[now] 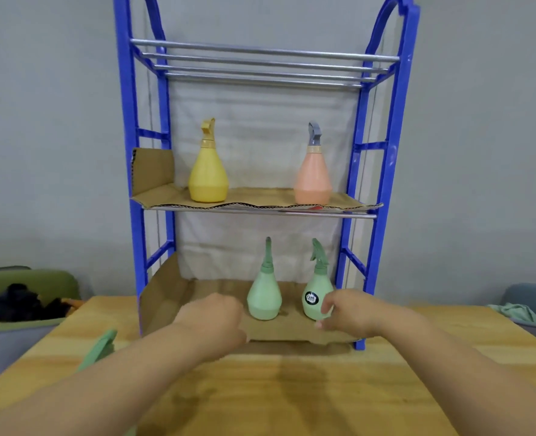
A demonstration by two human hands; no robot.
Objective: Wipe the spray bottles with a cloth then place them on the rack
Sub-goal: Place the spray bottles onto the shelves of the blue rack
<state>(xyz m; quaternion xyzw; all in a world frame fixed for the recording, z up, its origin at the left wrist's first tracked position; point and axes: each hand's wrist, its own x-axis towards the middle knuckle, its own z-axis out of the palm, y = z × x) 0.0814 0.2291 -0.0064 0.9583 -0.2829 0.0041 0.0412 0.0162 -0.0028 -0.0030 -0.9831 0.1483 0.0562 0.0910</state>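
**Four spray bottles on a blue rack (135,240)**

- Middle shelf, cardboard-lined: yellow bottle (208,174) upright toward the left end; peach bottle (313,177) with a grey trigger upright toward the right end. They stand well apart.
- Bottom shelf, cardboard-lined: plain green bottle (264,297) upright right of centre; labelled green bottle (316,287) with a round black sticker just beside it, at the right end.
- Top tier: bare metal bars.
- Right hand (350,313): fingers curled against the lower right side of the labelled green bottle, thumb low at its base, pinching it.
- Left hand (213,319): knuckles up at the front edge of the bottom shelf, just left of the plain green bottle. Its fingers are tucked under, so its grip cannot be told.
- Green cloth (100,347): on the wooden table (292,398) near its left edge, partly behind the left forearm.
- The rack stands at the table's far edge.
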